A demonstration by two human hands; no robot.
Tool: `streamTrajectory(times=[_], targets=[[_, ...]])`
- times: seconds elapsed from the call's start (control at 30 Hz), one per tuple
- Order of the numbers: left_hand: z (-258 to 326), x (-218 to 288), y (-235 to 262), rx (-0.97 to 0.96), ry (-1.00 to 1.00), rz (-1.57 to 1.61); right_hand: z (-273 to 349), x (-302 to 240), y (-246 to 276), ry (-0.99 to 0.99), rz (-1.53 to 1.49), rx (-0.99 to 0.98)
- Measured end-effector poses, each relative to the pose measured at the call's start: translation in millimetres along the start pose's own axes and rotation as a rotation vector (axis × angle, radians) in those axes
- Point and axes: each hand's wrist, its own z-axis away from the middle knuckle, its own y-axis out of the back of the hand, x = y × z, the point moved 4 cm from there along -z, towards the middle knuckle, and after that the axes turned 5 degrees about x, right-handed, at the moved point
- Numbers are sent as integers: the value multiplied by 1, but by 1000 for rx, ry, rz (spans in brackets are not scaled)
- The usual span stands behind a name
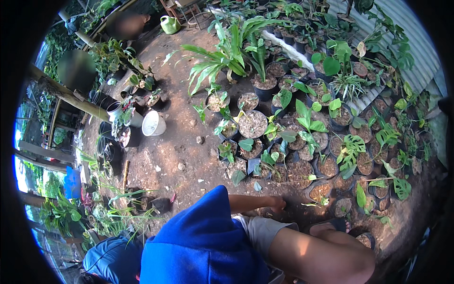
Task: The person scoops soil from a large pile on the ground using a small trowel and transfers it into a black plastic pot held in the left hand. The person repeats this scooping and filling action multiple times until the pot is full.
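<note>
From a blue sleeve (203,227), my left forearm reaches right across the lower middle. My left hand (278,203) hangs low over dark soil with its fingers curled; anything within them is hidden. Beside it stand several black pots of soil, among them a pot (320,190) with a leafy cutting and a wider pot (300,171). My bent bare leg (321,251) and grey shorts (257,229) lie below the hand, with a foot (338,225) near the pots. No part of my right hand shows.
Rows of potted plants fill the right, up to a corrugated sheet (421,33). A white bucket (153,124) stands left of centre on bare earth (156,165). A green watering can (170,24) sits far back. A wooden pole (71,97) slants in at left, above dark blue fabric (113,258).
</note>
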Motion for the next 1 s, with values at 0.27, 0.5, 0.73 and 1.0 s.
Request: streamTrajectory(times=[0.27, 0.5, 0.73, 1.0], targets=[[3, 64, 25, -62, -125, -49, 22, 10, 25, 158, 170, -13], [-24, 120, 61, 21, -343, 397, 2, 130, 84, -103, -64, 35], [5, 137, 81, -201, -106, 378, 23, 246, 67, -301, 324, 223], [-34, 190, 75, -340, -19, 319, 24, 376, -56, -824, 342, 164]])
